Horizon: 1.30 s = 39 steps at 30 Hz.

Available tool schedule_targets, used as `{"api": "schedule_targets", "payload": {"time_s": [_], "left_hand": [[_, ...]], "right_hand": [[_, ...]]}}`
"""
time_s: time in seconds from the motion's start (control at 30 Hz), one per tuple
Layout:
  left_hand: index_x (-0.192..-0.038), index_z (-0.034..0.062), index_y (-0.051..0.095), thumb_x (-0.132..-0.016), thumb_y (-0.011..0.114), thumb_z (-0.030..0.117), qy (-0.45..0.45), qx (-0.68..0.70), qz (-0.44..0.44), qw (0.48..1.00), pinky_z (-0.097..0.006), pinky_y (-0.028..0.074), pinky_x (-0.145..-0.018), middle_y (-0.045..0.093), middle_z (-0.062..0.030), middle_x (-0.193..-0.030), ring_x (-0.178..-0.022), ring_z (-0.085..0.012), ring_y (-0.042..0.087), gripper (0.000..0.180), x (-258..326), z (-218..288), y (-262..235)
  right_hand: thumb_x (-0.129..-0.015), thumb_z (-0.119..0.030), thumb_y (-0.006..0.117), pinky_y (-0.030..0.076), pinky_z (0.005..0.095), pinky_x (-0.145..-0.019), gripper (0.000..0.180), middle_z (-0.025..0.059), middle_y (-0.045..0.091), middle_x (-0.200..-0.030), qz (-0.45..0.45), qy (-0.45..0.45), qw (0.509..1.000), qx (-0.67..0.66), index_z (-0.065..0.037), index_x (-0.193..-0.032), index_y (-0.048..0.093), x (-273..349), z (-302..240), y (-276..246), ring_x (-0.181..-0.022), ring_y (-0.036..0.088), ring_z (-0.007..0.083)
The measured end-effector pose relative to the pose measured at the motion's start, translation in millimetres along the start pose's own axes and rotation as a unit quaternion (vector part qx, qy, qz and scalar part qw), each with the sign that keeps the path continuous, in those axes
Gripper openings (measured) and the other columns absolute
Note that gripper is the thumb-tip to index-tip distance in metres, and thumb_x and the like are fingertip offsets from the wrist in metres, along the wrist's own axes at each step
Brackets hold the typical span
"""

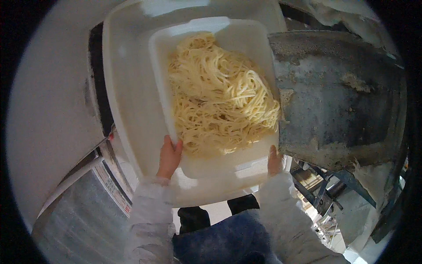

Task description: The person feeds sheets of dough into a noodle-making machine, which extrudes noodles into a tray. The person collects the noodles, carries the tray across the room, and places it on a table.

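A pile of pale yellow noodles lies in a shallow white plastic tray, heaped toward its upper and right parts. This tray sits within a larger off-white tub. My left hand is closed on the tray's left rim near its lower corner, the thumb over the edge. At the opposite lower corner, my right hand is closed on the right rim; some of its fingers are hidden. Both forearms wear whitish translucent sleeves.
A dark, worn metal chute crusted with pale residue juts in from the right, its edge right beside the noodles. Machine parts show below it. A grey ribbed panel stands at lower left, near a pale wall.
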State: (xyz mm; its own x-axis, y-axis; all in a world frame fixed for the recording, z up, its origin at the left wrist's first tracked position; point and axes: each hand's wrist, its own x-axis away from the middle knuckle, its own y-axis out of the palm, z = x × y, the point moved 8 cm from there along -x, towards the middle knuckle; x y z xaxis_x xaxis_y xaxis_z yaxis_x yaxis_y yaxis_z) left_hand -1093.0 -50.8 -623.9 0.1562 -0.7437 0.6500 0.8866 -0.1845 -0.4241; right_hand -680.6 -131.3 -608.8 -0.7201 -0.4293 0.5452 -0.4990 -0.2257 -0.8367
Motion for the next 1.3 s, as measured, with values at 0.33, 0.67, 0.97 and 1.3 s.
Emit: {"api": "schedule_targets", "payload": {"time_s": [0.33,0.67,0.97,1.3], "left_hand": [[-0.087,-0.0007,0.044,-0.079,0.050,0.011,-0.012,-0.079,0.077,0.994,-0.032,0.040,-0.058,0.051,-0.0142,-0.074,-0.065,-0.0218,0.050,0.015,34.6,-43.5,-59.6],[-0.121,-0.0029,0.032,-0.087,0.038,0.023,-0.003,0.226,0.104,0.969,-0.028,0.027,-0.092,0.040,-0.0128,-0.118,-0.110,-0.0206,0.036,0.043,-3.6,-27.2,-81.3],[-0.104,0.0014,0.048,-0.086,0.042,0.023,-0.033,0.351,0.205,0.913,-0.027,0.035,-0.080,0.049,-0.0060,-0.099,-0.091,-0.0147,0.044,0.029,-24.4,-9.6,-82.7],[-0.089,0.0033,0.052,-0.079,0.050,0.017,-0.185,0.491,0.216,0.824,-0.025,0.036,-0.068,0.050,-0.0029,-0.083,-0.078,-0.0130,0.045,0.017,-22.1,-28.9,-82.5]], "right_hand": [[-0.081,-0.039,0.045,0.025,0.0372,-0.096,0.056,0.0172,0.034,-0.125,-0.113,0.019,0.923,-0.367,-0.005,-0.123,0.033,31.4,-37.4,32.1,-0.114,0.034,0.0325],[-0.080,-0.039,0.046,0.014,0.0325,-0.102,0.064,0.0160,0.023,-0.133,0.046,-0.351,0.935,0.013,-0.006,-0.130,0.023,77.5,-231.6,33.7,-0.125,0.015,0.0274],[-0.081,-0.041,0.044,0.027,0.0309,-0.094,0.054,0.0091,0.039,-0.118,-0.368,-0.178,0.749,-0.522,-0.006,-0.121,0.034,43.0,-226.0,39.3,-0.109,0.034,0.0218],[-0.087,-0.028,0.042,0.039,0.0307,-0.080,0.032,0.0076,0.054,-0.100,-0.276,-0.105,0.823,-0.486,-0.003,-0.105,0.051,-32.6,-209.9,55.2,-0.090,0.051,0.0186]]}}
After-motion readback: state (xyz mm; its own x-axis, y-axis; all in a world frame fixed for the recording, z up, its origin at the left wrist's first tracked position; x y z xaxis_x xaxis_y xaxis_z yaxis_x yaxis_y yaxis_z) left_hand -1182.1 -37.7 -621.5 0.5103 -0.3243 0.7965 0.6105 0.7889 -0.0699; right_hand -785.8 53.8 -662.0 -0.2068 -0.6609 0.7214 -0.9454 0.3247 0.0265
